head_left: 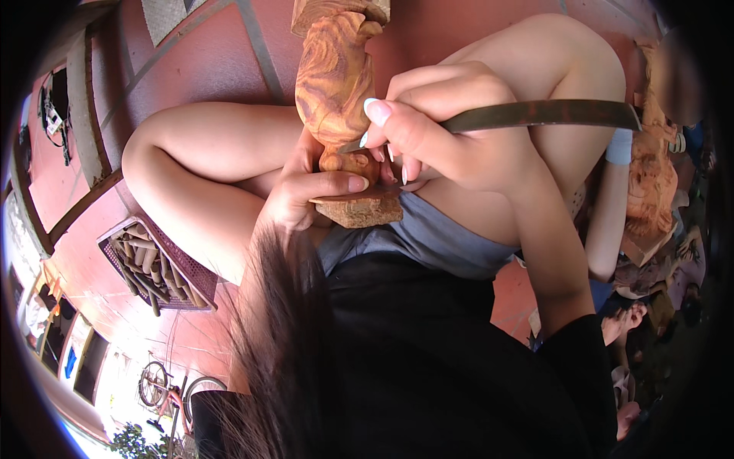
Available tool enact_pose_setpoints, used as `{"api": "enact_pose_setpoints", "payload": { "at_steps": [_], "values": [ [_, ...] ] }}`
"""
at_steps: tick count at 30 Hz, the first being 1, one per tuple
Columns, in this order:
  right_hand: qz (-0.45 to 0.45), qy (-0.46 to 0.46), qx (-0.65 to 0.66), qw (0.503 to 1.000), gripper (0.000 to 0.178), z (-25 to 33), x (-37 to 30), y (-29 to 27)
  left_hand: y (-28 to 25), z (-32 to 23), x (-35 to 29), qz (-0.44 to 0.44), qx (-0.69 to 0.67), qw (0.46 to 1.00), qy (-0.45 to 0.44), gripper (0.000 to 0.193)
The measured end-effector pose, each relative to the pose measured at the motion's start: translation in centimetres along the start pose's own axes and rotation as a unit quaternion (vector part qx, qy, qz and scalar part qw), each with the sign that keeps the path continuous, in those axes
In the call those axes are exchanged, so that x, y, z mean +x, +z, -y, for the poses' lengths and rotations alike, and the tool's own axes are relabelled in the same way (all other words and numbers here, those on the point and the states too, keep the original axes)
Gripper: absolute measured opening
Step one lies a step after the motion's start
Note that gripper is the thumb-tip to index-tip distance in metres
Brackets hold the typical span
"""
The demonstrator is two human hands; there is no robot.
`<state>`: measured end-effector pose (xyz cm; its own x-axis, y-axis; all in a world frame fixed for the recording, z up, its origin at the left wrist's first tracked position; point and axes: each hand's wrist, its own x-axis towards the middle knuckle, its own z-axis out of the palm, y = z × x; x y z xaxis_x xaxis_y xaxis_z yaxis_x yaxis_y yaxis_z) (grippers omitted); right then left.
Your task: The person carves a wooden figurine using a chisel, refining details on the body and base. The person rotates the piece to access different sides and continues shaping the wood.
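A carved wooden figure (334, 80) with swirling orange and brown grain lies across my lap, a rough-cut block at each end. My left hand (306, 180) is closed around its narrow part beside the near block, thumb on top. In the fist of my right hand (451, 122) is a long, flat, dark metal carving blade (547, 113). Its back end sticks out to the right, while the thin tip meets the wood at the narrow part, just above my left thumb. My right fingertips sit close to the carving, partly hiding its right side.
To the left, a purple plastic basket (200, 284) holds several wooden-handled tools. A wooden frame (88, 115) stands beyond it on red floor tiles. Another large wood carving (650, 172) and another person's arm (608, 218) are at the right. A bicycle (180, 398) stands at the lower left.
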<state>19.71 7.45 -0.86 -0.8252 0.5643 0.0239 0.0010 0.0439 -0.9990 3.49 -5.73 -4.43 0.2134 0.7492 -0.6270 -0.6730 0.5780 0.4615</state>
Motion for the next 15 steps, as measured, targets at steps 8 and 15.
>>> {"api": "enact_pose_setpoints", "payload": {
  "at_steps": [8,15],
  "values": [
    [0.001,0.068,0.027,0.997,0.031,0.6,0.0,-0.2,-0.8,0.5,0.3,0.049,-0.065,0.997,0.018,0.074],
    [-0.019,0.038,0.056,0.998,0.028,0.7,0.0,0.1,-0.3,0.3,0.0,0.03,-0.06,0.998,0.017,0.075]
  ]
}}
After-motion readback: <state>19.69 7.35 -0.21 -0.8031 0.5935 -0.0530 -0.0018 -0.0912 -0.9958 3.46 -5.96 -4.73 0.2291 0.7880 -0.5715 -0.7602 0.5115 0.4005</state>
